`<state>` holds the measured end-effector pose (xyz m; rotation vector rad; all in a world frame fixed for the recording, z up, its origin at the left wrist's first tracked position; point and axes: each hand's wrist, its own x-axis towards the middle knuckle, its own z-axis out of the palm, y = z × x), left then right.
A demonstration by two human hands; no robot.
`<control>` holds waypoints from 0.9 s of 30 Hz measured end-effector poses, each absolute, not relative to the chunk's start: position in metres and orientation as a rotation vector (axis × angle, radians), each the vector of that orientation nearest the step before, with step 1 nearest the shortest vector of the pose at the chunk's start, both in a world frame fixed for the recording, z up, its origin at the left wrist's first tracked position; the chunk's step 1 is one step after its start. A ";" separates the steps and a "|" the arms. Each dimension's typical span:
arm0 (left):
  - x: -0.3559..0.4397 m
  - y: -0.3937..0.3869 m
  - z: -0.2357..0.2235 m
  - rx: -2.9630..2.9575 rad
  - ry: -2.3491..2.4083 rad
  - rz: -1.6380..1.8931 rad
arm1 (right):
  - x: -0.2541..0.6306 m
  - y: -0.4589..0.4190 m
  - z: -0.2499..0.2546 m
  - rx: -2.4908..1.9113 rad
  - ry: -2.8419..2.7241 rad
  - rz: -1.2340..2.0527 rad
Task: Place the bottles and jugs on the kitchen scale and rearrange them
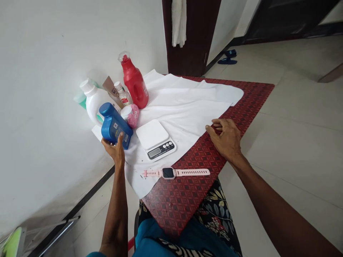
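Observation:
My left hand (115, 150) is closed around the lower part of a blue bottle (114, 125), thumb across its front. The bottle leans to the left at the left end of the table. My right hand (225, 139) rests at the table's right edge by the border of a white cloth (184, 107), thumb and fingers apart with nothing in them. Between the hands lies a white digital kitchen scale (153, 135) with nothing on its platform. In front of it a pink smartwatch (168, 173) is stretched flat, partly on the cloth.
Behind the blue bottle stand a white jug (95, 100), a small clear bottle (123, 95), a pink container (131, 116) and a red detergent bottle (135, 84). A wall (53, 71) borders the left side. The red patterned table (177, 200) narrows to a corner near my body.

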<state>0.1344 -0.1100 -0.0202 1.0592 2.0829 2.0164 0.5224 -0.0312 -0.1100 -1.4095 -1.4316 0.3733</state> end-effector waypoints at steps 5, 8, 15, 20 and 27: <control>0.144 -0.156 -0.028 1.281 2.276 2.105 | 0.526 -0.035 -0.108 -1.412 -1.413 0.409; 0.142 -0.170 -0.047 1.326 2.241 1.808 | 0.524 -0.034 -0.094 -1.443 -1.383 0.394; 0.067 -0.127 -0.068 1.008 2.453 1.690 | 0.393 0.014 -0.008 -1.193 -1.739 0.456; 0.009 -0.076 -0.040 0.967 2.685 1.511 | 0.244 0.061 0.031 -1.494 -1.709 1.095; -0.001 -0.041 -0.051 0.922 2.778 1.046 | 0.160 0.090 0.036 -1.490 -1.742 1.078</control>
